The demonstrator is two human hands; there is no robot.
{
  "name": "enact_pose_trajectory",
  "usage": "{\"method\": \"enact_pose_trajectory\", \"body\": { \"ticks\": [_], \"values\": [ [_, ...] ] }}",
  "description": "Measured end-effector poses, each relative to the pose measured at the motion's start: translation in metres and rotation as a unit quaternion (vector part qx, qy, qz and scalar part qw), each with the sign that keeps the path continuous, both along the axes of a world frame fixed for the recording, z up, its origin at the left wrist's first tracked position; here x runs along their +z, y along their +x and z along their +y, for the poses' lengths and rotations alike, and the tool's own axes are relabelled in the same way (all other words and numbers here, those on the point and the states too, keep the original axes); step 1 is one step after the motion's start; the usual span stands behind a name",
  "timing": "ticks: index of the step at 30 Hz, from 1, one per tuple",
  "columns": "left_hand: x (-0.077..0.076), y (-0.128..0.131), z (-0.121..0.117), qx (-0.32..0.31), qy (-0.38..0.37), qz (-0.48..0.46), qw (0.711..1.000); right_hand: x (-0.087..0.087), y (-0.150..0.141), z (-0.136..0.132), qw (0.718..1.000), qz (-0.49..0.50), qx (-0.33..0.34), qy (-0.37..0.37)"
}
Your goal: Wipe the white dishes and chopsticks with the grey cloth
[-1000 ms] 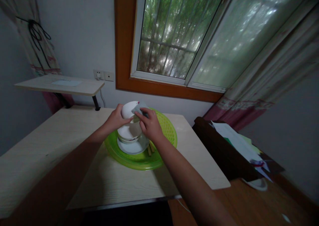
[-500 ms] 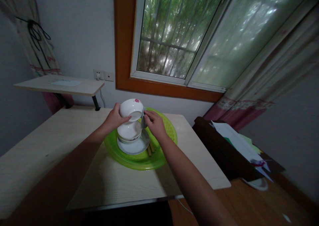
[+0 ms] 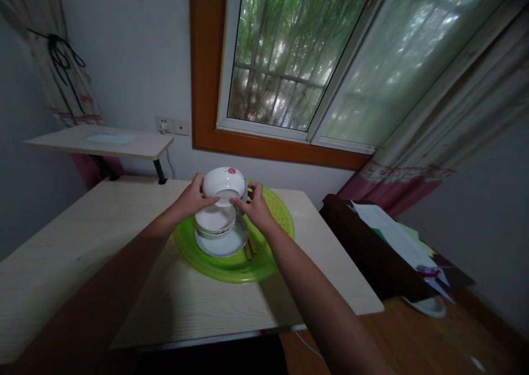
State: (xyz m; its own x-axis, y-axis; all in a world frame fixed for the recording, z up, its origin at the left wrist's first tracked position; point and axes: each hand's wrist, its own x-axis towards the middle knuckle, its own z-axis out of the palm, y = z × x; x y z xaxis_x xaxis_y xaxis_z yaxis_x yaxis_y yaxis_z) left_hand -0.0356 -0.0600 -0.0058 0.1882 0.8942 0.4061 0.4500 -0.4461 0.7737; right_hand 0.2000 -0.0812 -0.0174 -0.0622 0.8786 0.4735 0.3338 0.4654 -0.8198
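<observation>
A white bowl (image 3: 223,183) with a pink flower on its side is tilted in the air, its base facing me. My left hand (image 3: 194,195) is closed on its left edge, the thumb on the underside. On the opposite edge, my right hand (image 3: 256,205) grips the bowl too. A grey, cloth-like piece (image 3: 244,192) shows between the right fingers and the bowl, mostly hidden. Below it, more white bowls (image 3: 215,219) are stacked on a white plate (image 3: 223,247). Chopsticks (image 3: 249,249) lie beside the plate on a round green tray (image 3: 243,276).
The tray rests on a pale wooden table (image 3: 206,314). A small raised shelf (image 3: 99,142) stands at the table's back left, near wall sockets (image 3: 172,126). At the right is a dark brown piece of furniture (image 3: 367,253) with papers (image 3: 392,234) on it.
The bowl has shifted slightly right and turned a little. My right hand has moved from holding the grey piece beside the bowl to gripping the bowl's right edge with it.
</observation>
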Motion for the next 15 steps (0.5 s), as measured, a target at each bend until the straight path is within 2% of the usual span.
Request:
{"method": "enact_pose_trajectory", "body": {
  "ticks": [7,11,15],
  "values": [
    [-0.0051,0.0013,0.0024,-0.042,-0.01,-0.051,0.998,0.0043,-0.0003,-0.0033,0.999,-0.015,-0.044,0.027],
    [-0.005,0.0056,0.0007,-0.055,0.011,-0.057,0.997,0.0057,0.0013,-0.0043,0.993,-0.05,-0.062,0.084],
    [-0.0026,0.0081,-0.0029,-0.053,0.039,-0.041,0.997,0.0081,0.0026,-0.0058,0.982,-0.099,-0.043,0.152]
  ]
}}
